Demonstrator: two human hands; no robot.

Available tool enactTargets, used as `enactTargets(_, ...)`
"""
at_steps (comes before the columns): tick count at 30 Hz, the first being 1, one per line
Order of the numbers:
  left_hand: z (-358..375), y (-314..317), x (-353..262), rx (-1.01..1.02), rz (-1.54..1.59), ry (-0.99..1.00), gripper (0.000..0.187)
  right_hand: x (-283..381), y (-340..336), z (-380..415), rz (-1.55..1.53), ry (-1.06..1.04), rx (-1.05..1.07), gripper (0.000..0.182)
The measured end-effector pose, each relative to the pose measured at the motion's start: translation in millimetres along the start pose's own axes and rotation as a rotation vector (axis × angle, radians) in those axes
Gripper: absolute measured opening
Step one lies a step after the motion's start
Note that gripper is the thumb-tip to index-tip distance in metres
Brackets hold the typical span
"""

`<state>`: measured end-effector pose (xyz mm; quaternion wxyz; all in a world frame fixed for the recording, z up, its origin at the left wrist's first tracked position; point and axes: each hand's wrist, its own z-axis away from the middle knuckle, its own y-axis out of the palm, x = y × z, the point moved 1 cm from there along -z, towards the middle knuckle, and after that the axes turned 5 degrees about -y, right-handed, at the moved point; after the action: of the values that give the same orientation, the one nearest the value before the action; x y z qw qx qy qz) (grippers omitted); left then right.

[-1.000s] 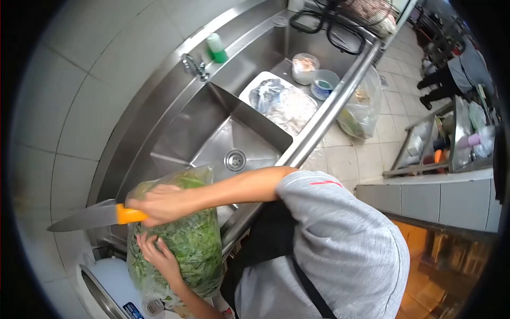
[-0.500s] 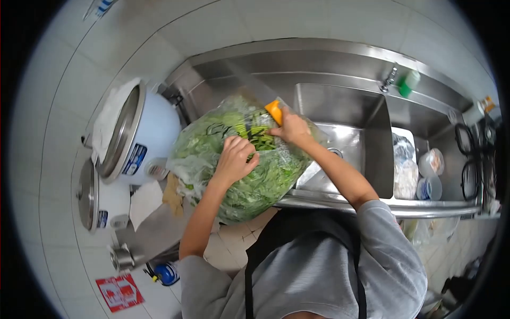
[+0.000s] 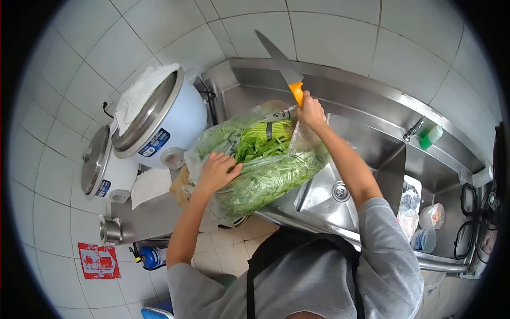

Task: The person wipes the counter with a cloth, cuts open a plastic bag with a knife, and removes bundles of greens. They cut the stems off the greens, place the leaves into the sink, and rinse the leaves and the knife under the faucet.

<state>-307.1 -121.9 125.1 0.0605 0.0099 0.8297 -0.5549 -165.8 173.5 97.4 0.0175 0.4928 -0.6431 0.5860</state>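
Observation:
A large clear plastic bag (image 3: pixel 276 183) full of leafy greens lies on the steel counter left of the sink. Its top is split open, baring a bundle of green stems (image 3: pixel 260 130) bound with a dark band. My left hand (image 3: pixel 218 171) has its fingers curled over the near-left edge of the opening, closed on the plastic. At the far right side of the bag, my right hand (image 3: pixel 312 111) grips the yellow handle of a kitchen knife (image 3: pixel 281 61). The broad blade points up and away, toward the tiled wall, clear of the greens.
A steel sink basin (image 3: pixel 340 207) lies to the right, with a tap (image 3: pixel 414 128) and a green bottle (image 3: pixel 431 137) behind it. Plastic tubs (image 3: pixel 423 240) stand further right. Two large lidded rice cookers (image 3: pixel 178 119) flank the counter on the left.
My right hand has lifted the knife up and away from the bag, its blade now in full view. The bag's opening is wider, and my left hand has shifted to its left edge.

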Motion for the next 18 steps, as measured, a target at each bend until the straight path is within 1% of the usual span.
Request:
enactTargets(1,7.8,4.3,3.2,0.003,-0.009,0.001,0.028,0.2,4.7,-4.1,-0.015,0.031,-0.03,0.036)
enactTargets(3,15.0,13.5,13.4,0.119,0.015,-0.184,0.03,-6.0,10.4,-5.6,-0.074,0.049,-0.072,0.038)
enactTargets(4,11.1,14.8,10.7,0.139,0.013,-0.286,0.029,-11.3,16.5,-1.0,-0.13,0.076,-0.044,0.039)
enactTargets(5,3.9,18.7,6.7,0.142,0.012,-0.281,0.029,-17.6,21.8,4.6,-0.186,0.102,-0.016,0.04)
enactTargets(7,-24.8,21.7,-8.5,0.004,-0.049,-0.323,0.018,-25.6,28.2,9.3,-0.232,0.111,0.024,0.041)
enactTargets(9,-68.9,27.5,-38.5,-0.089,-0.024,-0.05,0.012,-24.4,29.5,15.8,-0.261,0.111,0.1,0.041)
enactTargets(10,-89.1,42.4,-45.6,0.026,0.065,0.036,0.014,-17.8,22.8,19.3,-0.164,0.082,0.164,0.043)
enactTargets(11,-104.8,57.6,-47.8,0.136,0.154,0.125,0.02,-14.2,20.0,21.7,-0.159,0.082,0.166,0.043)
enactTargets(12,-112.9,77.5,-38.8,0.131,0.156,0.127,0.02,-11.2,16.2,23.3,-0.094,0.063,0.157,0.042)
enactTargets(13,-120.9,104.2,-22.5,0.279,0.094,-0.065,0.031,-10.4,11.6,22.2,-0.032,0.043,0.14,0.041)
enactTargets(14,-128.6,117.0,-13.2,0.425,0.027,-0.255,0.045,-12.8,10.5,19.6,-0.006,0.043,0.127,0.042)
enactTargets(15,-131.8,112.0,-12.2,0.421,0.018,-0.241,0.045,-13.6,8.2,17.5,-0.01,0.047,0.11,0.042)
enactTargets(17,-130.5,95.9,-3.9,0.469,-0.225,-0.196,0.073,-12.6,5.4,14.9,0.01,0.078,0.142,0.043)
enactTargets(18,-134.5,96.8,3.8,0.521,-0.272,-0.207,0.098,-11.5,2.8,13.0,-0.001,0.073,0.15,0.041)
